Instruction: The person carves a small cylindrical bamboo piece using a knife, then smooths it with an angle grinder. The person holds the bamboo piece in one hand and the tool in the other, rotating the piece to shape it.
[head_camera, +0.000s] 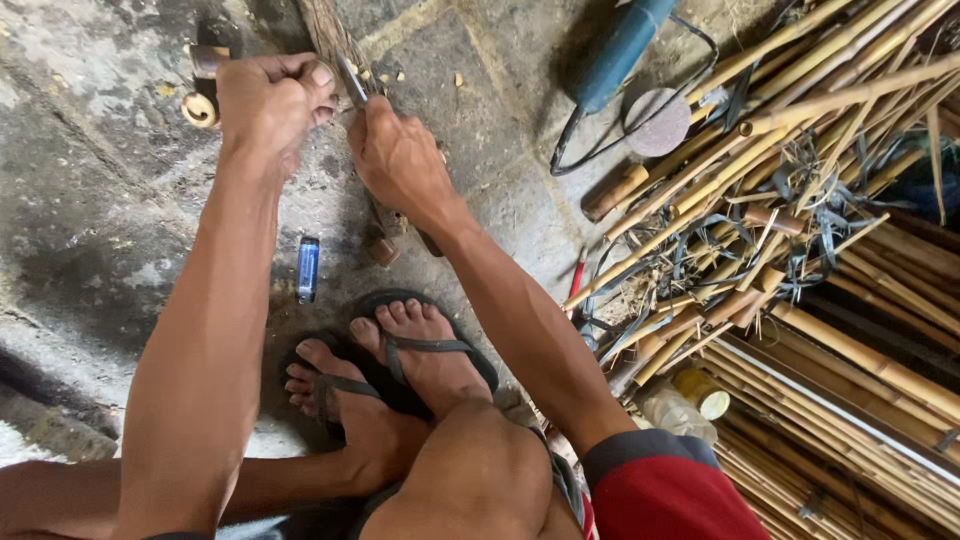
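My left hand (268, 98) is clenched around a short brown bamboo piece (208, 58) whose end sticks out to the left. My right hand (398, 158) grips a thin metal blade (350, 80) that points up toward the left hand's fingers. The two hands are close together above the stone floor (90, 200). A rough wooden block (325, 30) stands just behind them. Small wood chips lie around it.
A blue lighter (308, 269) lies on the floor near my sandalled feet (390, 365). A curled bamboo ring (199, 109) sits at the left. A blue power tool with a round disc (656, 122) and a large pile of bamboo sticks (800, 220) fill the right side.
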